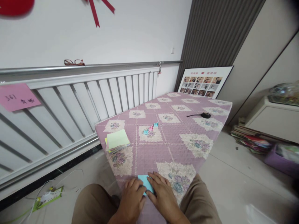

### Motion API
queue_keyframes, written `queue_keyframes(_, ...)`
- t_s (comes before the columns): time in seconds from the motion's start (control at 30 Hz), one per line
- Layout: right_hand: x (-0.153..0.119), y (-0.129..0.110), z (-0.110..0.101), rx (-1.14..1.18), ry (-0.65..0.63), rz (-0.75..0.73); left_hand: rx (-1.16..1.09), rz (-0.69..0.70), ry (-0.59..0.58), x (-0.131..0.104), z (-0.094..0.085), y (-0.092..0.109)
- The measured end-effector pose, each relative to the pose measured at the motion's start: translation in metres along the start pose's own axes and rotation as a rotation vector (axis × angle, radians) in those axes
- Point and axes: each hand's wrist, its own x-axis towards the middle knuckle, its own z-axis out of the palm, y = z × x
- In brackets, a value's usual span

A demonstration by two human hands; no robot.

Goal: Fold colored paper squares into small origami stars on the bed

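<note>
A small sheet of light blue paper (146,183) lies at the near edge of the cloth-covered table, between my two hands. My left hand (132,196) has its fingers bent together on the left side of the sheet. On the other side, my right hand (162,193) grips the right edge, its thumb low on the paper and its fingers over the top. Parts of the sheet are hidden under my fingers. Farther up the table sit three small folded paper pieces: a blue one (145,132), a pink one (150,128) and another blue one (155,124).
A stack of coloured paper squares (118,139) lies at the table's left edge. A black round object with a strap (205,115) rests toward the far right of the tablecloth (173,149). A white radiator (121,90) runs along the left; a power strip (48,197) is on the floor.
</note>
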Motion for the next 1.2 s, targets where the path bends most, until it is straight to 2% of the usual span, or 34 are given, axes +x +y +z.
queue_keyframes(0.1,-0.001,0.001,-0.001,0.005,0.008,-0.007,0.005,0.008,0.001,0.001,0.005,0.003)
queue_keyframes(0.27,0.001,0.001,-0.002,0.026,0.024,-0.001,0.137,0.091,0.014,0.005,0.011,-0.005)
queue_keyframes(0.4,0.002,0.002,-0.001,0.049,0.033,0.004,0.235,0.168,0.114,0.005,0.023,-0.013)
queue_keyframes(0.5,0.001,0.003,-0.002,0.074,0.054,-0.005,0.229,0.188,0.197,0.003,0.029,-0.015)
queue_keyframes(0.67,-0.002,0.006,-0.005,0.127,0.106,-0.063,0.143,0.192,0.256,0.0,0.024,-0.017)
queue_keyframes(0.87,0.0,0.007,0.004,0.069,0.178,0.034,0.138,0.271,0.278,-0.009,0.022,-0.031)
queue_keyframes(1.03,0.001,0.003,0.004,0.037,0.16,0.05,0.154,0.233,0.22,-0.017,0.021,-0.035)
queue_keyframes(1.2,0.0,0.003,0.001,0.103,0.187,0.029,0.046,0.032,0.196,-0.02,0.015,-0.021)
